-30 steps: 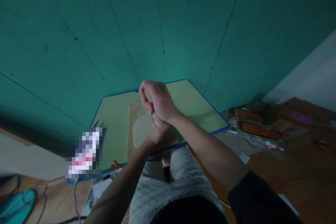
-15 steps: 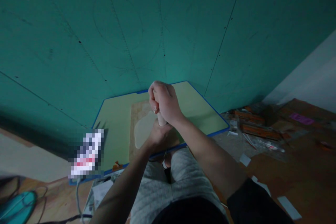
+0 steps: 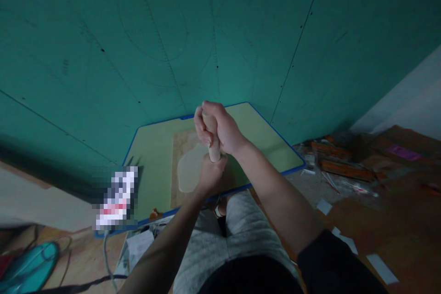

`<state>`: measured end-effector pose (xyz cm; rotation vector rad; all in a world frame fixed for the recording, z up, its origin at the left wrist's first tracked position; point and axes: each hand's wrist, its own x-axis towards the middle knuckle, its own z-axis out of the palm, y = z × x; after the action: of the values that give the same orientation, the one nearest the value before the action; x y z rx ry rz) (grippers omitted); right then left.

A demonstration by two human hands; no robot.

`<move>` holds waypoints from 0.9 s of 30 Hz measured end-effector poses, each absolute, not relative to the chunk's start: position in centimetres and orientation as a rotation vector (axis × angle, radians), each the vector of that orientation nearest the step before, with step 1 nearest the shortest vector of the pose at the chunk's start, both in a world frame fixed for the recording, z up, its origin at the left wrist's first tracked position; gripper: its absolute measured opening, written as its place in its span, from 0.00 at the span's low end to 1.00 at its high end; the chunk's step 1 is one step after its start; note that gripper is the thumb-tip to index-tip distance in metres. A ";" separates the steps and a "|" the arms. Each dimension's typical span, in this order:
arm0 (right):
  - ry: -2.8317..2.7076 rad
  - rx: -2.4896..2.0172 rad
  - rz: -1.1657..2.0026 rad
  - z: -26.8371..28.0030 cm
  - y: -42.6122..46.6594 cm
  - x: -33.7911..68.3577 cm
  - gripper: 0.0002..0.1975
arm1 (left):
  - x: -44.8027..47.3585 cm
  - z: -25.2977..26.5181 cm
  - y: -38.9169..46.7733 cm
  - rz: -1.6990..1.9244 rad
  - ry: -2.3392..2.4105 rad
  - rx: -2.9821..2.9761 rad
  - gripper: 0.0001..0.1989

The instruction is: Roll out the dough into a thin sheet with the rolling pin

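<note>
A pale sheet of dough (image 3: 189, 171), flattened and uneven at the edge, lies on a wooden board (image 3: 175, 183). Above its right side is a light rolling pin (image 3: 214, 149), which points away from my body. My right hand (image 3: 223, 126) wraps around the pin's upper part, its fingers curled over from the left. Closer to me, my left hand (image 3: 210, 175) closes around the lower end. Both hands and forearms hide the right part of the dough and board, so I cannot tell whether the pin touches the dough.
The board rests on a pale folding table (image 3: 151, 161) with blue edging, against a green wall (image 3: 241, 32). At its left corner stands a pixelated device (image 3: 117, 200) with a cable. Wooden pieces (image 3: 346, 170) and scraps clutter the floor at right; a teal round object (image 3: 32, 268) lies left.
The grip of my right hand on the rolling pin has loosened and turned a little, showing more of the pin. My left hand has shifted slightly up and right. The view has tilted slightly.
</note>
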<state>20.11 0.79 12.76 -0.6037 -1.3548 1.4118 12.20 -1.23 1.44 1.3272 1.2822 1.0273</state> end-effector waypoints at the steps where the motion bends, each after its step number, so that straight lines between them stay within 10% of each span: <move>1: -1.355 -0.585 1.421 12.6 0.9 20.3 0.23 | 12.3 1.3 -1.2 1.062 1.286 1.353 0.09; 9: -1.330 -0.619 1.066 12.7 -1.2 18.4 0.22 | 11.3 1.5 -1.4 0.954 1.019 1.341 0.07; 16: -1.443 -0.605 1.391 13.1 0.9 20.4 0.23 | 10.5 2.9 0.0 0.620 0.789 1.368 0.08; 27: -1.347 -0.819 0.768 12.2 -2.7 17.3 0.26 | 10.4 1.8 -2.1 1.026 1.151 1.565 0.08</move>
<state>17.28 -2.66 12.22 -0.8191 -1.3467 0.7677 10.36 -2.05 1.78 1.5650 1.1512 1.0264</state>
